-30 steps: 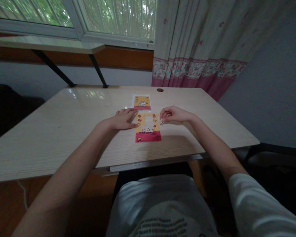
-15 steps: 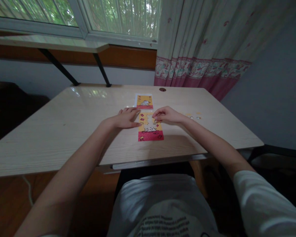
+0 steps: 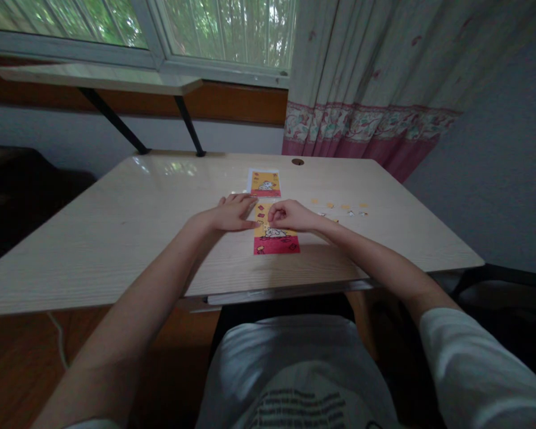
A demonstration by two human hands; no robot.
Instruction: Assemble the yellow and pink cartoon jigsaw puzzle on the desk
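Note:
A jigsaw puzzle (image 3: 277, 245) in yellow and red with a white cartoon animal lies on the desk in front of me. My left hand (image 3: 234, 213) rests flat at its left edge, fingers spread, the thumb and fingertips touching the border. Over the upper middle of the puzzle, my right hand (image 3: 290, 214) is closed in a pinch with the fingertips down at the picture. A small puzzle piece seems to be in that pinch, mostly hidden by the fingers. Just beyond the puzzle lies a reference picture card (image 3: 265, 185) of the same design.
Several loose puzzle pieces (image 3: 351, 213) are scattered on the desk (image 3: 161, 238) to the right of my right hand. A raised shelf (image 3: 102, 77) on black legs stands at the back left. A curtain (image 3: 361, 125) hangs behind the desk, and a round cable hole (image 3: 298, 161) is near the back edge.
My right hand has shifted slightly left over the puzzle, and its fingers are curled tighter. My left hand stays at the puzzle's edge. The view has moved a little, showing more loose pieces.

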